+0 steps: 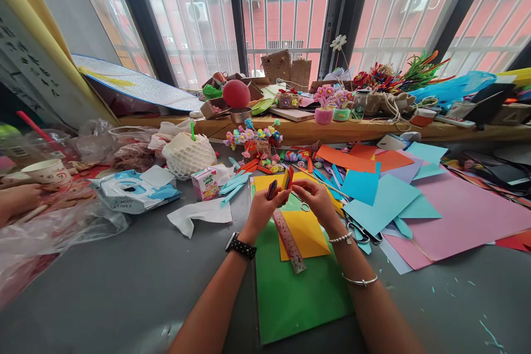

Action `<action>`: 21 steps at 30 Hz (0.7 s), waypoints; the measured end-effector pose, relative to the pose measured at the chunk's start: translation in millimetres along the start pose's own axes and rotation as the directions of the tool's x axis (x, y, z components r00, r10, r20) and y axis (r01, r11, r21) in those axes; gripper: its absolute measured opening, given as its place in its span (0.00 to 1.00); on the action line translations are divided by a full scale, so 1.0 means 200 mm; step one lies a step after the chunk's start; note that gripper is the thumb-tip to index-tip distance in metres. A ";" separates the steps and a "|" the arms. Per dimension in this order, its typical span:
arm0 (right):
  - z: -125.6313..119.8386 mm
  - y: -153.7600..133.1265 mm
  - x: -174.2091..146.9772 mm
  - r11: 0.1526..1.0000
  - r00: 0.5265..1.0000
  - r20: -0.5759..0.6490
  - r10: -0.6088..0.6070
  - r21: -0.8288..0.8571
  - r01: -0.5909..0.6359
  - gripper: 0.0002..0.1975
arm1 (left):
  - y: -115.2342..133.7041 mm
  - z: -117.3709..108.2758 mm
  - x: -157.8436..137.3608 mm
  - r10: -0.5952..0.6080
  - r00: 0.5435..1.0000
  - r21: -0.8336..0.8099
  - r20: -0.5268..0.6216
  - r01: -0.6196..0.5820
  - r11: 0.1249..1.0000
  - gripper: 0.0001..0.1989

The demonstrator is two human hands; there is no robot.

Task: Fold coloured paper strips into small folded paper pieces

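My left hand (264,211), with a dark watch on its wrist, is closed around a small bundle of coloured folded paper (287,178) with red and yellow edges. A dark piece also pokes up from that hand; its kind I cannot make out. Close by on the right, my right hand (318,199) has its fingertips pinched at the bundle's edge; whether they grip it is hidden. Below both hands lie a patterned ruler (289,241) and a yellow paper sheet (309,235) on a green sheet (302,304). Scissors (360,232) lie right of my right hand, partly under blue paper.
Blue paper (379,202), orange paper (346,158) and a large pink sheet (468,221) spread to the right. Left stand a wet-wipe pack (135,191), a pink box (205,184) and a coconut in white netting (188,155). Another person's hand (19,202) is at far left.
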State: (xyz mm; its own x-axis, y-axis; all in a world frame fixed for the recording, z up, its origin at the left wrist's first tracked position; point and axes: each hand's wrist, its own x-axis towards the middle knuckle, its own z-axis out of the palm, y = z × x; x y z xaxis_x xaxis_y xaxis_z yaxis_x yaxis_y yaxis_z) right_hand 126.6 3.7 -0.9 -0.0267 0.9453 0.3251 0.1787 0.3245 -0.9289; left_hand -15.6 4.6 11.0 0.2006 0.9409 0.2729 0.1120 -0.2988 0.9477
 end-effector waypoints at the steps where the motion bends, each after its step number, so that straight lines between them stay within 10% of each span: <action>1: 0.00 0.00 0.00 1.000 1.000 -0.014 -0.008 -0.007 0.008 0.14 | 0.01 0.00 0.00 -0.023 0.999 -0.035 0.029 0.024 0.999 0.15; 21: 0.04 -0.01 0.00 0.982 0.986 -0.110 -0.125 -0.155 0.108 0.11 | -0.09 0.01 0.00 -0.206 0.973 -0.173 0.109 0.222 0.959 0.21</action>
State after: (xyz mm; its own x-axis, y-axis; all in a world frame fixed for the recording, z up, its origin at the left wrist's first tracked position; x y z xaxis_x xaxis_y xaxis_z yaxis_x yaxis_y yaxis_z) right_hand 119.1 2.3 -0.3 0.0599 0.8876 0.4566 0.3249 0.4152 -0.8497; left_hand -16.0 9.7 -6.0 0.2780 0.9591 0.0526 -0.0168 -0.0499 0.9986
